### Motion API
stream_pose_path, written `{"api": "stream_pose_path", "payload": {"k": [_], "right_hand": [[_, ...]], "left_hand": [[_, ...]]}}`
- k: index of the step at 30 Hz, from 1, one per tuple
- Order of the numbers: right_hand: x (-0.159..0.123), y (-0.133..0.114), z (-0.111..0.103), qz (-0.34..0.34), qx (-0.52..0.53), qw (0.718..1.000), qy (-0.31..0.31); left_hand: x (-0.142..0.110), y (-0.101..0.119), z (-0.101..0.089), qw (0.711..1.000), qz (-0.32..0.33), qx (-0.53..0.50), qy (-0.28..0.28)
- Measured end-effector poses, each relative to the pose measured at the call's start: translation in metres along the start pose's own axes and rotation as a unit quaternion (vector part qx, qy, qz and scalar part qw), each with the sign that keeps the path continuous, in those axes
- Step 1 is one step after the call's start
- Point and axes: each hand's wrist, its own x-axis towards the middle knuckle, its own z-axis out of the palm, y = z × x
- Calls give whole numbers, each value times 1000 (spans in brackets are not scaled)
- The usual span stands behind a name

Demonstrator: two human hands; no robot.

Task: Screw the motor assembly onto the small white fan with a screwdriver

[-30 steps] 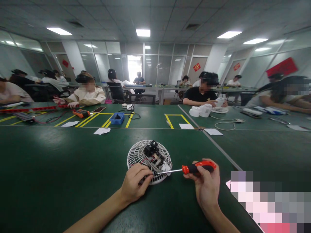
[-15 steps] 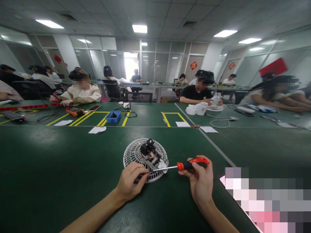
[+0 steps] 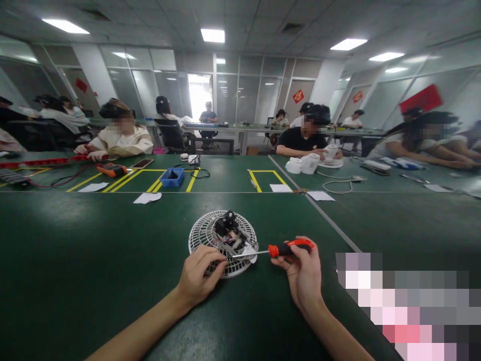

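Counter (image 3: 112,225): smooth green, showing a glossy sheen toward its left side | fan grille (image 3: 201,225): looking like white ribbed plastic | screwdriver (image 3: 291,247): shaft gleaming as metal, handle looking like red-and-black plastic | bin (image 3: 172,178): appearing blue plastic | sheets (image 3: 148,198): looking like white matt paper

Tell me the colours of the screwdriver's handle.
The screwdriver's handle is red-orange and black, best seen in the head view.
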Motion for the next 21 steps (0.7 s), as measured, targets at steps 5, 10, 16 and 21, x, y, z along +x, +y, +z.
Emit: {"api": "stream_pose_path", "payload": {"k": [5,10,16,21], "right_hand": [[0,0,0,-6,5,1000,-9],[-2,-4,1,-12,5,1000,-12],[-4,-8,1,-18,7,999,-45],[-7,-7,0,-33,21,995,-87]], "left_hand": [[1,-1,0,1000,-18,2,-2],[2,0,-1,1000,-19,1,-5],[3,-1,0,1000,-29,-4,-4],[1,-2,-1,999,-46,-9,-4]]}}
